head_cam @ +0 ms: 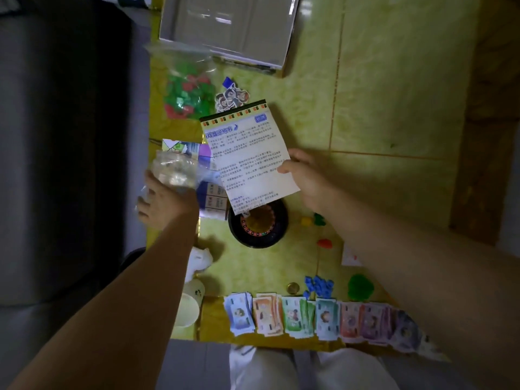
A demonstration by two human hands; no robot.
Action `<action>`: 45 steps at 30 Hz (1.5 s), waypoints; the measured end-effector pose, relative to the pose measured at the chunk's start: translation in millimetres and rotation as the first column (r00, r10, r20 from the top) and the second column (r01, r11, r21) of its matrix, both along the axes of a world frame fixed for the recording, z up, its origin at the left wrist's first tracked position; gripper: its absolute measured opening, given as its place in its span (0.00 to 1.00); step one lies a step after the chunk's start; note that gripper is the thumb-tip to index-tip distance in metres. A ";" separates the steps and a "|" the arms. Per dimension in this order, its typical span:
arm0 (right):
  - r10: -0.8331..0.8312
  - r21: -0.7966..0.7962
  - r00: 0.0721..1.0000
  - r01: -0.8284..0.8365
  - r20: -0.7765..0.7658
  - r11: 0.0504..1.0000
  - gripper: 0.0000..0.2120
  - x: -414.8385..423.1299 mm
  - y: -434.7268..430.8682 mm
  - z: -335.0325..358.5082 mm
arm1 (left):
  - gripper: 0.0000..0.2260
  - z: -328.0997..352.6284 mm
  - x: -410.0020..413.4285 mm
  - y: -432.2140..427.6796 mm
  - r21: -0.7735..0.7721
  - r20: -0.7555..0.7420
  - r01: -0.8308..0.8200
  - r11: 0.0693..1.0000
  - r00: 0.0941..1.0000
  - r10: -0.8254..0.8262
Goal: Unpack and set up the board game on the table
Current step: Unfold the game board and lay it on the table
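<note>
Head view: right hand (307, 177) pinches rule sheet (247, 156), long axis pointing away; left hand (166, 204) seemingly grips bag (175, 169).

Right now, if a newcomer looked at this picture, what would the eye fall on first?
The printed instruction sheet stands out first, in the middle of the view, pinched at its right edge by the right hand. Next come the row of colourful play money along the near edge of the table and the black wheel partly hidden under the sheet. At the left, the left hand holds a clear bag.
</note>
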State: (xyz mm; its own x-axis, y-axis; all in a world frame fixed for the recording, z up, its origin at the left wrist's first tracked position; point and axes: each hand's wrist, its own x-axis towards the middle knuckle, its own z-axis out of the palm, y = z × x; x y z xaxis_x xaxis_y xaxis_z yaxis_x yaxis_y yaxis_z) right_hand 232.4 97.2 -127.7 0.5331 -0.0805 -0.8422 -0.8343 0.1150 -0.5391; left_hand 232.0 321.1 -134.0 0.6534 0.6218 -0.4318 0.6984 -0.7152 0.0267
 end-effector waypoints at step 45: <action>-0.027 -0.210 0.999 0.031 0.020 0.977 0.08 29.8 110.3 -9.6 | 0.13 -38.0 2.0 53.3 -0.289 0.024 0.004 0.957 1.000 0.002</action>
State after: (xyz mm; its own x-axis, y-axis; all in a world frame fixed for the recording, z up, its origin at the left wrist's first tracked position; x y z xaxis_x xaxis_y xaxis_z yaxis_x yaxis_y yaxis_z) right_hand 262.2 207.6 -137.3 0.5423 -0.2703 -0.7955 -0.8227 0.0214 -0.5681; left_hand 233.9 374.4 -172.0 0.6660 0.4721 -0.5775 0.6944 -0.6752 0.2488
